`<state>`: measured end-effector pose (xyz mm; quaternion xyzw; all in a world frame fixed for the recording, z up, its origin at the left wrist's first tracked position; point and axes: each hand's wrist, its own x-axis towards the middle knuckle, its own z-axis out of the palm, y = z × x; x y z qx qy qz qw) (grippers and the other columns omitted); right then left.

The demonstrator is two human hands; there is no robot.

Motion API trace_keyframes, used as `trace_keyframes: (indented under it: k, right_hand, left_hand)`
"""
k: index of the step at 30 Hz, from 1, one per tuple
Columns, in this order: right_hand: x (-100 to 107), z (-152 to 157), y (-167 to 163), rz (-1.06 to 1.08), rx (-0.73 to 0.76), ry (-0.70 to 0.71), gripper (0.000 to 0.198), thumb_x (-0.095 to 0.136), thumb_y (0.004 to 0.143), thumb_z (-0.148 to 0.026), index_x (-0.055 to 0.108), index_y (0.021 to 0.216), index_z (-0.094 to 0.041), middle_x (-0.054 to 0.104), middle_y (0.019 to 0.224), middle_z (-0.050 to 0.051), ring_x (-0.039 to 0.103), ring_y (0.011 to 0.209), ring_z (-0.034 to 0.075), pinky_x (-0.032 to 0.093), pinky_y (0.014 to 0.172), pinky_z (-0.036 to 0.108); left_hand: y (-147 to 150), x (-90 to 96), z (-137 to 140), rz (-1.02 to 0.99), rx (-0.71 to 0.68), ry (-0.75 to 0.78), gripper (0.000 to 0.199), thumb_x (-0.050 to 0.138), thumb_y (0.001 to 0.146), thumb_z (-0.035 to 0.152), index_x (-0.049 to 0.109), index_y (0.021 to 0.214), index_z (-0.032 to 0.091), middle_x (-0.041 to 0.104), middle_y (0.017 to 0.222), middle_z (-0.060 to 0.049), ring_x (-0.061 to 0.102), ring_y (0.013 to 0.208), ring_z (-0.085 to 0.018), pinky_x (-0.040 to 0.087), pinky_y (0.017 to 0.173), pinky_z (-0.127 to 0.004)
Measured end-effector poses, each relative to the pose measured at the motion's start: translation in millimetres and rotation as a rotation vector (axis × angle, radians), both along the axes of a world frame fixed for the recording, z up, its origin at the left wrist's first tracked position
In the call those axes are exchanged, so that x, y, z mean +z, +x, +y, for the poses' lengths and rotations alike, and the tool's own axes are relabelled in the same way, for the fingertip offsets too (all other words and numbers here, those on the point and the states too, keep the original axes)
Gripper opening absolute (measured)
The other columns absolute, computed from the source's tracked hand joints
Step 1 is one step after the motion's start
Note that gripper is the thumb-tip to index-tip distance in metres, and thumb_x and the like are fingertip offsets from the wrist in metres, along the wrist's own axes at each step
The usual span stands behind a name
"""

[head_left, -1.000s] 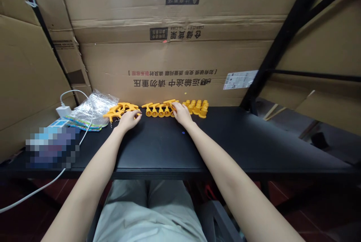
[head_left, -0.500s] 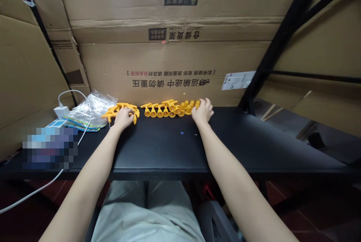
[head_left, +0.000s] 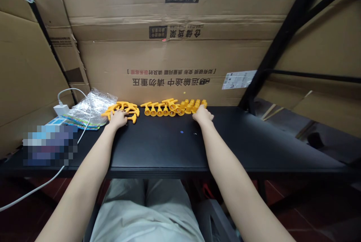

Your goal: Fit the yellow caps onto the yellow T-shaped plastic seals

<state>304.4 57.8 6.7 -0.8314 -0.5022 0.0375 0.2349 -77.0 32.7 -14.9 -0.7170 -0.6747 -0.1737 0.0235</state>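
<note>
My left hand point(head_left: 118, 118) is at the left of the black table, fingers bent over one of the yellow T-handled corkscrews; the hand hides most of it. Around it lies a loose heap of yellow corkscrew handles point(head_left: 126, 105). My right hand point(head_left: 203, 115) is closed at the near right edge of a group of upright yellow cups point(head_left: 195, 105); whatever its fingers hold is hidden. Between the hands, a row of yellow corkscrews with bell-shaped cups point(head_left: 159, 111) lies with the cup mouths facing me, some stacked on others at the right.
A cardboard wall point(head_left: 169, 54) closes off the back. Clear plastic bags point(head_left: 94, 106), a white charger point(head_left: 61, 110) with its cable, and a blurred packet point(head_left: 50, 144) occupy the left. A small blue bit point(head_left: 182, 132) lies on the black tabletop point(head_left: 158, 148).
My left hand has shifted left, onto the corkscrew whose metal spiral showed beside it. My right hand has drawn slightly nearer and its fingers have closed, uncovering more cups behind it.
</note>
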Motion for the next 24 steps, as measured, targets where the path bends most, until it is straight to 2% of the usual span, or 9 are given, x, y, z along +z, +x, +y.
trace_keyframes:
  k: [2, 4, 7, 9, 12, 16, 21, 24]
  right_hand:
    - [5, -1, -4, -0.038, 0.084, -0.054, 0.051, 0.072, 0.069, -0.017, 0.058, 0.118, -0.010, 0.065, 0.108, 0.024, 0.063, 0.102, 0.034, 0.046, 0.082, 0.043]
    - [8, -4, -10, -0.066, 0.241, -0.124, 0.034, 0.074, 0.068, -0.023, 0.064, 0.100, -0.013, 0.068, 0.088, 0.017, 0.066, 0.086, 0.031, 0.049, 0.073, 0.040]
    - [6, -12, -29, -0.008, 0.602, -0.214, 0.021, 0.073, 0.070, -0.031, 0.060, 0.081, -0.018, 0.063, 0.062, 0.004, 0.063, 0.060, 0.022, 0.049, 0.061, 0.034]
    - [0, -17, -46, 0.058, 0.774, -0.183, 0.023, 0.074, 0.068, -0.032, 0.056, 0.075, -0.020, 0.060, 0.060, 0.000, 0.059, 0.056, 0.017, 0.047, 0.058, 0.029]
    - [-10, -22, -73, 0.049, 0.831, -0.011, 0.029, 0.077, 0.065, -0.033, 0.053, 0.074, -0.019, 0.060, 0.070, -0.001, 0.058, 0.065, 0.016, 0.044, 0.061, 0.026]
    - [-20, -21, -94, -0.005, 0.889, 0.117, 0.028, 0.076, 0.068, -0.031, 0.053, 0.079, -0.018, 0.060, 0.081, 0.002, 0.058, 0.075, 0.017, 0.044, 0.067, 0.027]
    - [-25, -16, -96, -0.092, 0.928, 0.314, 0.024, 0.070, 0.071, -0.012, 0.058, 0.091, -0.017, 0.060, 0.096, 0.006, 0.059, 0.092, 0.021, 0.045, 0.082, 0.033]
    - [-24, -17, -95, -0.144, 0.943, 0.378, 0.025, 0.066, 0.076, -0.013, 0.061, 0.100, -0.018, 0.060, 0.103, 0.009, 0.058, 0.100, 0.024, 0.044, 0.088, 0.038]
  left_hand:
    - [-1, 1.7, 0, -0.018, 0.016, 0.012, 0.040, 0.043, 0.078, 0.012, 0.071, 0.103, 0.027, 0.062, 0.125, -0.008, 0.046, 0.126, -0.031, 0.023, 0.107, -0.062]
    - [-2, 3.8, -1, -0.019, 0.056, 0.037, 0.035, 0.046, 0.077, 0.011, 0.072, 0.097, 0.026, 0.062, 0.123, -0.010, 0.044, 0.127, -0.032, 0.025, 0.107, -0.061]
    - [-4, 6.1, -4, 0.005, 0.149, 0.052, 0.026, 0.052, 0.077, 0.012, 0.071, 0.091, 0.024, 0.059, 0.125, -0.013, 0.037, 0.131, -0.035, 0.026, 0.106, -0.063]
    - [-5, 7.1, -6, -0.001, 0.222, 0.005, 0.027, 0.051, 0.078, 0.012, 0.069, 0.094, 0.023, 0.057, 0.126, -0.014, 0.040, 0.129, -0.036, 0.029, 0.103, -0.064]
    - [-6, 8.5, -8, -0.030, 0.298, -0.062, 0.032, 0.045, 0.082, 0.012, 0.066, 0.104, 0.023, 0.058, 0.122, -0.014, 0.052, 0.117, -0.034, 0.035, 0.099, -0.059]
    - [-9, 11.1, -9, -0.030, 0.307, 0.042, 0.030, 0.050, 0.080, 0.013, 0.065, 0.104, 0.022, 0.061, 0.114, -0.013, 0.059, 0.107, -0.030, 0.041, 0.096, -0.047]
    - [-7, 11.3, -7, -0.076, 0.150, 0.248, 0.032, 0.050, 0.083, 0.018, 0.063, 0.111, 0.021, 0.060, 0.108, -0.012, 0.057, 0.108, -0.026, 0.045, 0.092, -0.036]
    - [0, 8.9, -6, -0.112, 0.055, 0.284, 0.031, 0.051, 0.083, 0.021, 0.064, 0.111, 0.021, 0.060, 0.106, -0.010, 0.059, 0.102, -0.025, 0.046, 0.090, -0.035]
